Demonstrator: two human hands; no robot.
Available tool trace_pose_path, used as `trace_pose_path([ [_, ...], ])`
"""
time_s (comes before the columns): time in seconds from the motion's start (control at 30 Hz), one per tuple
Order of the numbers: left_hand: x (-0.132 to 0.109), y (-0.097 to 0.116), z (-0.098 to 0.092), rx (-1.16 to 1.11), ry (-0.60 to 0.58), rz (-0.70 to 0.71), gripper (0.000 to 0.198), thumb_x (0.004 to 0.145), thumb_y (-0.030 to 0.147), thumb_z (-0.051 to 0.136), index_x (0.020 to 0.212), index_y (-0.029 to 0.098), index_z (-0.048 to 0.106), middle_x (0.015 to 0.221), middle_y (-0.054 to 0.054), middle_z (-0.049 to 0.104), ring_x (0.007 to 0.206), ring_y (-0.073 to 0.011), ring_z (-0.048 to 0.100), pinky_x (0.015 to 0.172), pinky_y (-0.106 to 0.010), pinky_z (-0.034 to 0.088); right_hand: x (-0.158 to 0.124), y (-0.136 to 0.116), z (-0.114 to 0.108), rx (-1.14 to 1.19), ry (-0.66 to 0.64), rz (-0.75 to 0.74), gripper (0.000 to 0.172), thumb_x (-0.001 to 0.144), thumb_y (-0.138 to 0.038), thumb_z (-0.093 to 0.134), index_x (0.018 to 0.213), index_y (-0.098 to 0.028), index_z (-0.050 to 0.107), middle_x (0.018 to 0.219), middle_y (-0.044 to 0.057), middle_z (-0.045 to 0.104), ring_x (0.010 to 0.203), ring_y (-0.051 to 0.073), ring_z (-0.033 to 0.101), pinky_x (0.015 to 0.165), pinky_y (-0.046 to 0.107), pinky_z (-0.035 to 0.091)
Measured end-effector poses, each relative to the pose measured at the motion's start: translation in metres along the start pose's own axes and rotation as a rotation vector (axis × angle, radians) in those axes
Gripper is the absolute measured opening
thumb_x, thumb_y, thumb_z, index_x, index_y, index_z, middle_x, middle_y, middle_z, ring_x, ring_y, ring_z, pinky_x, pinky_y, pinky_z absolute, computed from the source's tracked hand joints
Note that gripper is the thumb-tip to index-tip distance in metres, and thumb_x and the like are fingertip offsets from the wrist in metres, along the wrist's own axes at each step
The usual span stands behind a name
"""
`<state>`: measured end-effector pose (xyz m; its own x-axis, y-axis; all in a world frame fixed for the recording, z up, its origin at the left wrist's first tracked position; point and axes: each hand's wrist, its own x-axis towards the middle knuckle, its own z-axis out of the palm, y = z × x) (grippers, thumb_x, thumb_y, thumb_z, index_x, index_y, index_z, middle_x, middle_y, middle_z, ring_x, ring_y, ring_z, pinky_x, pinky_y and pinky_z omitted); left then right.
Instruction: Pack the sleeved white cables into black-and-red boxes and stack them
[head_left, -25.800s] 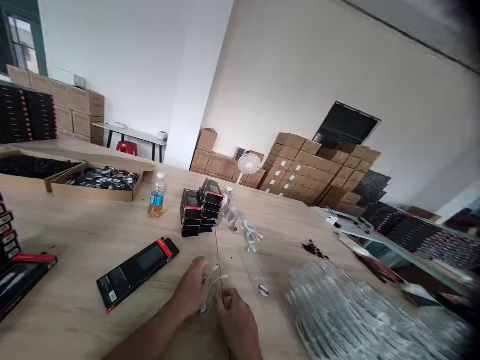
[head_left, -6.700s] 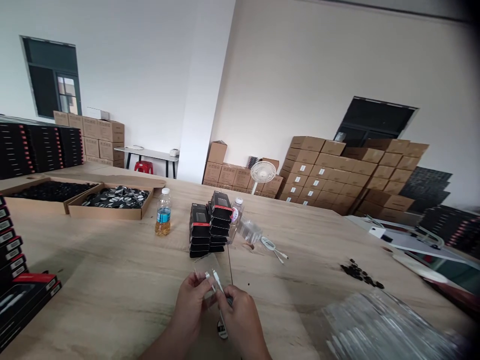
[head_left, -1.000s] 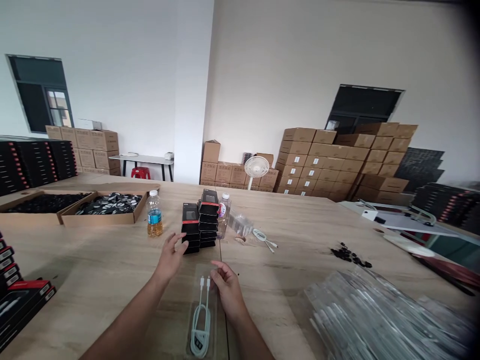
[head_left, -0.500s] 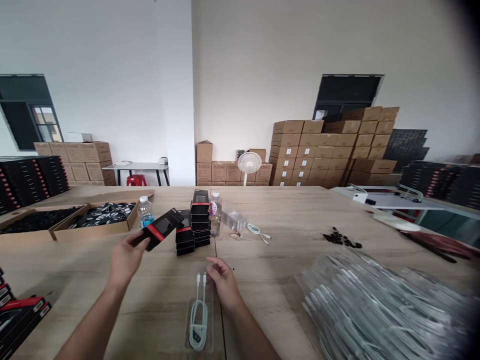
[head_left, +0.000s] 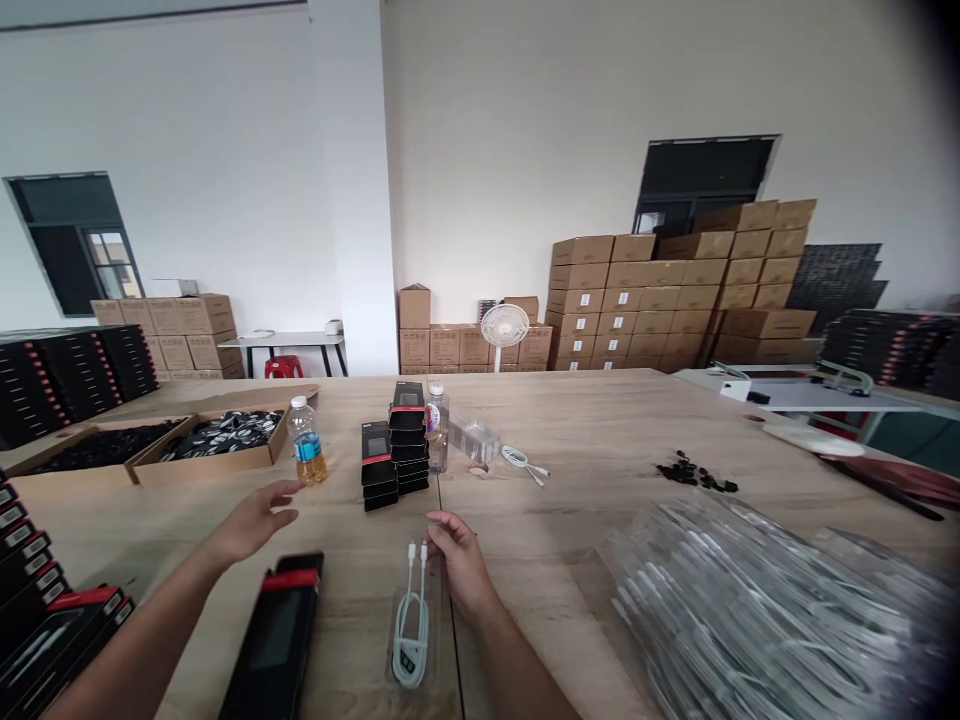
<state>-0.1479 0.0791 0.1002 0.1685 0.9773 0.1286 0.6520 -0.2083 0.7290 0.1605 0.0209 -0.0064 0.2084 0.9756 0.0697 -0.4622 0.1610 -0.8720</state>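
A white cable in a clear sleeve (head_left: 411, 632) lies on the wooden table (head_left: 585, 500) in front of me. My right hand (head_left: 459, 555) rests beside its two plugs, fingers loosely curled, holding nothing. A flat black box with a red band (head_left: 276, 640) lies on the table at lower left. My left hand (head_left: 251, 520) hovers open just above and beyond that box, fingers apart. Two stacks of the same black boxes (head_left: 395, 445) stand further back.
A bottle of amber liquid (head_left: 307, 443) and a clear bottle (head_left: 437, 428) flank the stacks. Open cartons (head_left: 202, 452) sit at far left, black boxes (head_left: 30, 590) at the left edge. A heap of clear sleeves (head_left: 750, 620) fills the right. Loose cable (head_left: 523, 462) and dark bits (head_left: 694, 472) lie beyond.
My left hand took a black box from the stack, carried it toward me and let it go on the table. The right hand stayed by the cable plugs.
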Motion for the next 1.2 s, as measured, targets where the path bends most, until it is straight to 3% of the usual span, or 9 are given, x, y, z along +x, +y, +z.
trace_pose_path([
  [0.1,-0.025,0.0,0.024,0.224,0.096,-0.108,0.086,0.068,0.067,0.055,0.131,0.009,0.054,0.12,-0.027,0.066,0.116,-0.0447,0.059,0.1,-0.058,0.039,0.004,0.002,-0.002,0.042,0.066,-0.014,0.04,0.06,-0.045,0.082,0.086,-0.021,0.063,0.066,-0.004,0.065,0.052,0.013,0.057,0.047,0.024,0.044],
  [0.2,-0.074,0.0,0.045,0.558,-0.023,-0.245,0.098,0.074,0.075,0.044,0.145,0.009,0.039,0.099,-0.024,0.073,0.098,-0.0453,0.067,0.086,-0.057,0.045,0.01,0.005,-0.004,0.087,0.131,-0.022,0.043,0.059,-0.045,0.084,0.086,-0.02,0.062,0.068,-0.004,0.067,0.054,0.013,0.059,0.049,0.024,0.047],
  [0.3,-0.116,0.01,0.066,0.597,-0.176,-0.2,0.1,0.07,0.059,0.058,0.153,0.013,0.024,0.115,-0.021,0.07,0.108,-0.0409,0.064,0.087,-0.05,0.047,0.014,0.007,-0.006,0.131,0.177,-0.023,0.046,0.057,-0.044,0.086,0.087,-0.021,0.06,0.069,-0.003,0.068,0.055,0.013,0.061,0.05,0.025,0.049],
  [0.43,-0.136,0.019,0.086,0.557,-0.241,-0.139,0.091,0.066,0.029,0.057,0.152,0.018,0.029,0.141,-0.017,0.054,0.127,-0.0327,0.053,0.097,-0.042,0.045,0.014,0.005,-0.012,0.19,0.242,-0.056,0.047,0.056,-0.045,0.087,0.087,-0.023,0.058,0.07,-0.003,0.069,0.06,0.015,0.066,0.054,0.028,0.054],
  [0.73,-0.131,0.012,0.088,0.529,-0.248,-0.071,0.104,0.057,0.016,0.059,0.155,0.016,0.022,0.152,-0.015,0.043,0.136,-0.0317,0.043,0.106,-0.041,0.038,0.012,-0.002,-0.019,0.176,0.261,-0.12,0.048,0.059,-0.045,0.086,0.097,-0.025,0.064,0.071,-0.005,0.068,0.065,0.015,0.066,0.064,0.029,0.058],
  [0.9,-0.118,0.018,0.098,0.562,-0.168,-0.016,0.1,0.06,0.015,0.058,0.154,0.018,0.024,0.151,-0.014,0.044,0.136,-0.0318,0.042,0.108,-0.043,0.034,-0.002,-0.005,0.001,0.063,0.106,-0.097,0.048,0.062,-0.047,0.085,0.101,-0.022,0.071,0.075,-0.001,0.071,0.069,0.018,0.068,0.071,0.036,0.057],
  [1.0,-0.1,0.026,0.115,0.527,-0.059,0.032,0.096,0.061,0.014,0.057,0.153,0.015,0.027,0.15,-0.016,0.044,0.136,-0.0317,0.041,0.109,-0.042,0.033,-0.016,-0.005,0.018,-0.037,-0.032,-0.099,0.042,0.058,-0.042,0.089,0.092,-0.02,0.076,0.092,0.006,0.075,0.089,0.024,0.069,0.085,0.04,0.054],
  [1.1,-0.079,0.039,0.131,0.333,0.033,0.077,0.093,0.063,0.015,0.06,0.151,0.012,0.03,0.147,-0.018,0.046,0.136,-0.0329,0.042,0.11,-0.043,0.033,-0.023,-0.008,0.024,-0.124,-0.165,-0.069,0.048,0.067,-0.047,0.083,0.108,-0.025,0.073,0.11,0.007,0.073,0.101,0.026,0.066,0.085,0.038,0.052],
  [1.2,-0.06,0.051,0.137,-0.139,-0.04,0.173,0.08,0.075,0.031,0.063,0.148,0.017,0.034,0.14,-0.014,0.054,0.13,-0.0295,0.05,0.108,-0.041,0.039,-0.022,-0.015,0.018,-0.147,-0.174,-0.017,0.053,0.072,-0.055,0.076,0.115,-0.026,0.068,0.104,0.006,0.073,0.09,0.024,0.066,0.073,0.034,0.053],
])
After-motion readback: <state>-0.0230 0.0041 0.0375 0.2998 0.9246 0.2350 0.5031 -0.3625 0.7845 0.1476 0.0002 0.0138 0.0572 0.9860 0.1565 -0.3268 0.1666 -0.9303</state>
